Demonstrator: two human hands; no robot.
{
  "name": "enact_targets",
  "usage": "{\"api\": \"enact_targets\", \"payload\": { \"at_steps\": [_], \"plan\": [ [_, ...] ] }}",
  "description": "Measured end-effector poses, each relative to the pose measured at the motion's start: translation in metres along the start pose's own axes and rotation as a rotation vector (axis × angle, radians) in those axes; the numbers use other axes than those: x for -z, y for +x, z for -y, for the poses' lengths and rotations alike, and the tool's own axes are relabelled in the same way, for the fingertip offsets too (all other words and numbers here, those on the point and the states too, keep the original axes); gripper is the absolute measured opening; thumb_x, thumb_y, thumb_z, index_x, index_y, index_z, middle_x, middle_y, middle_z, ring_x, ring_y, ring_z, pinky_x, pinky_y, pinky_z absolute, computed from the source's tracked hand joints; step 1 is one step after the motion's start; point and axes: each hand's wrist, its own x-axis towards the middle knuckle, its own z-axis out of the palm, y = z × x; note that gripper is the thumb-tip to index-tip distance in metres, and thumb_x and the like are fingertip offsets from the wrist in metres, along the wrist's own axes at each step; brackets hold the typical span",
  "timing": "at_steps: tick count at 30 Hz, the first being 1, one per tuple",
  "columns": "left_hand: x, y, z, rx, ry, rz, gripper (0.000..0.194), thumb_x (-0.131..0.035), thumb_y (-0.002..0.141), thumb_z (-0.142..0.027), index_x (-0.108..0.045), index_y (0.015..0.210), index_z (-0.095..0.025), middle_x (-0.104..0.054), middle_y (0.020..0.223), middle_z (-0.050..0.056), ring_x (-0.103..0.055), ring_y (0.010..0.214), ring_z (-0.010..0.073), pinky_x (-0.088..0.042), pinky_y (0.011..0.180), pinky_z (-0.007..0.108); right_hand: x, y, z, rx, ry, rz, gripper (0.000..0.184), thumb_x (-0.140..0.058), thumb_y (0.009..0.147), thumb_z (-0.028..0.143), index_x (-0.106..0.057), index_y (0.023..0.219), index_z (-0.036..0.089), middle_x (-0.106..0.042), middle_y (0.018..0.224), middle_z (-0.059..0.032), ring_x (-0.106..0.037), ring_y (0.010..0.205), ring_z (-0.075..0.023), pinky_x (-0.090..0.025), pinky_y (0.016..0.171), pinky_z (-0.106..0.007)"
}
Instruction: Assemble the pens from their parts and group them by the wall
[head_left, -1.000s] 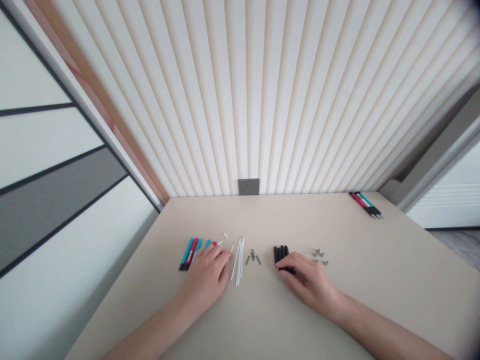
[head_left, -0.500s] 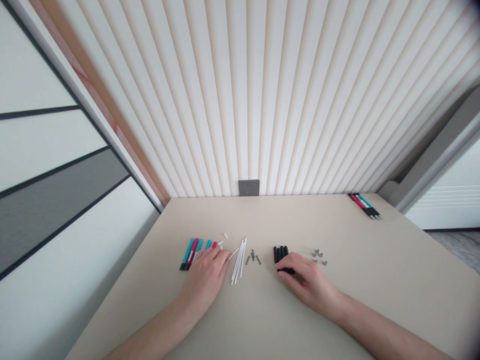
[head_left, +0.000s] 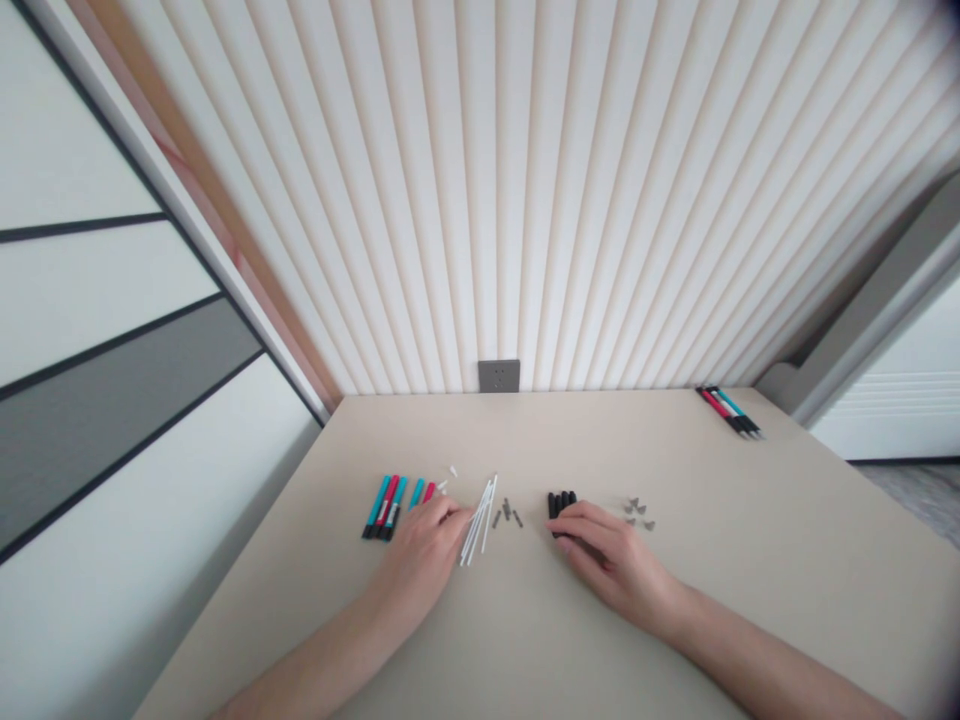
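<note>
My left hand (head_left: 421,560) lies on the beige table (head_left: 750,560), its fingertips at the near end of a bundle of thin white refills (head_left: 480,508), which lie fanned out. It seems to pinch one refill. Left of it lie several teal and red pen barrels (head_left: 386,506). My right hand (head_left: 611,560) rests with curled fingers on a cluster of short black pen grips (head_left: 561,501); one grip is partly under the fingers.
Small grey springs or tips (head_left: 506,514) lie between the refills and grips. Tiny metal clips (head_left: 637,513) sit right of my right hand. Several assembled pens (head_left: 731,411) lie at the far right corner. A grey wall socket (head_left: 499,375) sits behind the table.
My left hand has slid right toward the white refills, which have turned and fanned out. My right hand has shifted slightly up against the black grips.
</note>
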Motion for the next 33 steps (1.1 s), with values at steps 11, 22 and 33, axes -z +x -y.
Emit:
{"api": "enact_targets", "payload": {
  "at_steps": [11,22,33],
  "plan": [
    [0.0,-0.001,-0.015,-0.272,-0.043,-0.037,0.016,-0.048,0.098,-0.014,-0.061,0.092,-0.018,-0.061,0.088,0.004,-0.058,0.084,0.0183,-0.048,0.082,0.034,-0.002,0.0,0.001,0.05,-0.037,0.019,0.025,-0.051,0.097,0.022,-0.062,0.119,0.022,-0.069,0.104,-0.0095,-0.065,0.094,-0.0192,-0.054,0.085,-0.032],
    [-0.001,0.001,-0.02,-0.323,0.037,-0.071,0.025,-0.038,0.102,-0.017,-0.061,0.092,-0.018,-0.062,0.079,0.002,-0.058,0.075,0.0173,-0.044,0.073,0.033,-0.002,-0.002,0.001,0.112,-0.042,0.045,0.026,-0.052,0.097,0.024,-0.06,0.122,0.021,-0.07,0.101,-0.01,-0.065,0.092,-0.0193,-0.054,0.083,-0.033],
    [-0.005,-0.001,-0.021,-0.392,0.066,-0.039,0.018,-0.045,0.1,-0.015,-0.061,0.094,-0.017,-0.061,0.08,0.002,-0.056,0.074,0.0174,-0.041,0.072,0.033,-0.005,-0.002,0.007,0.122,-0.061,0.057,0.024,-0.053,0.097,0.021,-0.059,0.12,0.021,-0.069,0.101,-0.0088,-0.064,0.091,-0.0196,-0.052,0.081,-0.033]
  ]
}}
